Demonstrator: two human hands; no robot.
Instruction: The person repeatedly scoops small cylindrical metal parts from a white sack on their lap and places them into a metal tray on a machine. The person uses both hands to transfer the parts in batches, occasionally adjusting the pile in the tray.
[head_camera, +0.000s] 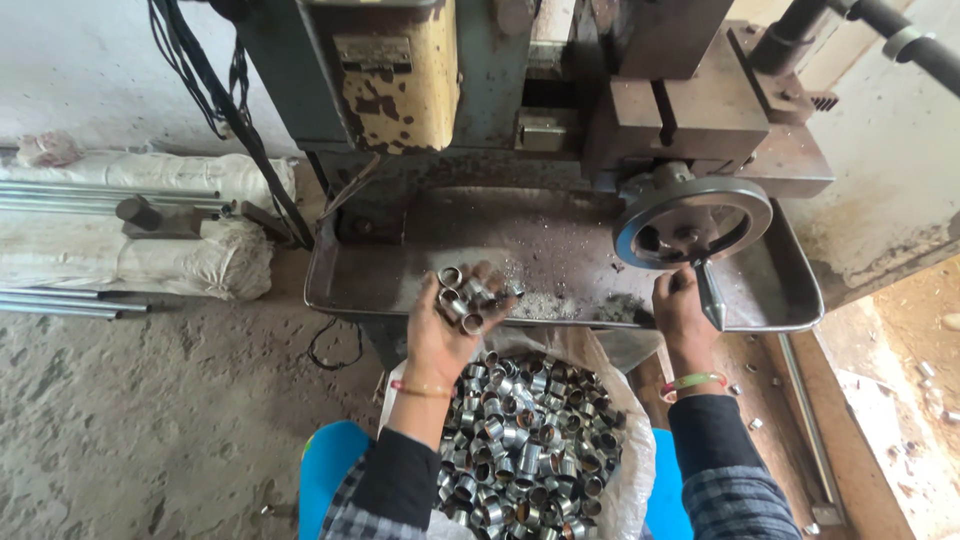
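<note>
Several metal rings (463, 298) cupped in left hand (440, 335), fingers curled shut around them, over near tray (560, 300) edge. Right hand (680, 312) wrapped closed on handwheel handle (709, 292). Best kept level, palm up, above sack of rings (525, 440).

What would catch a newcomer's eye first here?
The sack of shiny metal rings at bottom centre, with the left hand lifting a fistful above it. Then the handwheel on the worn machine, the right hand resting just under it.
</note>
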